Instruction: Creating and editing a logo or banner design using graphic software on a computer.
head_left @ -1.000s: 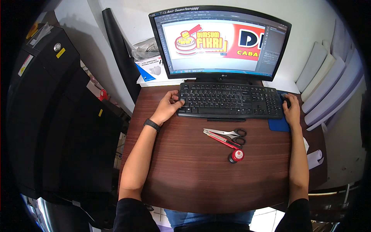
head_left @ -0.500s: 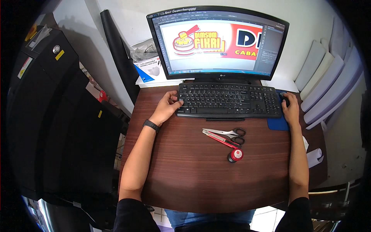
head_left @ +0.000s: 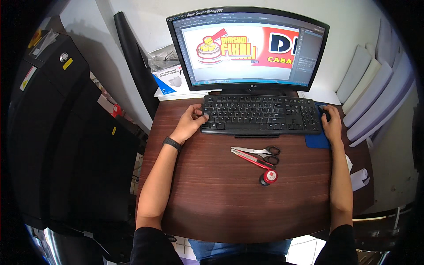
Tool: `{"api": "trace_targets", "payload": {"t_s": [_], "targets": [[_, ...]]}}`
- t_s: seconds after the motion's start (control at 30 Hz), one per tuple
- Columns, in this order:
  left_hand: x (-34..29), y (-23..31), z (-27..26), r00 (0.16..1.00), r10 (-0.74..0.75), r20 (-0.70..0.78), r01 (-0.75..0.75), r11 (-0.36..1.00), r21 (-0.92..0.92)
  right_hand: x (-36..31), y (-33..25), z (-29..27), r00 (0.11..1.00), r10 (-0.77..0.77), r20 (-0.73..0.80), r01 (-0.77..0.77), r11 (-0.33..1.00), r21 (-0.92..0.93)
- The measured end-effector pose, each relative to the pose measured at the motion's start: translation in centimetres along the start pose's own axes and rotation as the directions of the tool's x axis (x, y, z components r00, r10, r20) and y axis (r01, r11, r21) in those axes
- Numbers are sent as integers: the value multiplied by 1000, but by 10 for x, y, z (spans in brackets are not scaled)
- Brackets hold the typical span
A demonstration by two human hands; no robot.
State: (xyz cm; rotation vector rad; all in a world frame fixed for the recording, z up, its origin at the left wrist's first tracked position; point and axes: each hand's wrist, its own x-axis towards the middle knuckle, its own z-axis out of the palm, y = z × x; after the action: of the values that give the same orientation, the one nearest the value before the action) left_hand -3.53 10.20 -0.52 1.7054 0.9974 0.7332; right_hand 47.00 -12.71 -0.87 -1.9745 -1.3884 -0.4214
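Note:
My left hand (head_left: 190,123) rests at the left end of a black keyboard (head_left: 260,115), its thumb on the lower left keys and its fingers bent but apart, holding nothing. A dark watch (head_left: 172,143) is on that wrist. My right hand (head_left: 333,123) is closed over a black computer mouse (head_left: 325,115), mostly hidden under the fingers, on a blue mouse pad (head_left: 316,140). Behind the keyboard stands a monitor (head_left: 251,83) showing a colourful banner design with a food bowl drawing and a red panel.
On the brown desk (head_left: 212,194) lie scissors (head_left: 267,152), a red cutter knife (head_left: 254,159) and a small red-and-black round object (head_left: 269,177). A mask box (head_left: 170,81) stands behind left. Paper rolls (head_left: 371,97) lean at right; a large black machine (head_left: 66,132) stands at left.

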Motion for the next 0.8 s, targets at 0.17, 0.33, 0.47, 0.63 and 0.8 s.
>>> {"api": "trace_targets", "payload": {"t_s": [0.17, 0.33, 0.47, 0.63, 0.8], "targets": [[-2, 4, 1, 1000, -4, 6, 4, 1000, -9, -1, -3, -1, 1000, 3, -9, -3, 1000, -1], [4, 1, 4, 999, 33, 19, -33, 999, 0, -1, 3, -3, 1000, -7, -21, 7, 1000, -22], [-1, -1, -3, 999, 31, -5, -31, 999, 6, 0, -7, 1, 999, -16, -44, 17, 1000, 23], [-3, 5, 1, 1000, 7, 22, -7, 1000, 11, 0, -4, -2, 997, -49, -60, 46, 998, -40], [-2, 5, 1, 1000, 4, 24, -4, 1000, -7, 0, -9, -5, 998, -33, -54, 33, 999, -1]]}}
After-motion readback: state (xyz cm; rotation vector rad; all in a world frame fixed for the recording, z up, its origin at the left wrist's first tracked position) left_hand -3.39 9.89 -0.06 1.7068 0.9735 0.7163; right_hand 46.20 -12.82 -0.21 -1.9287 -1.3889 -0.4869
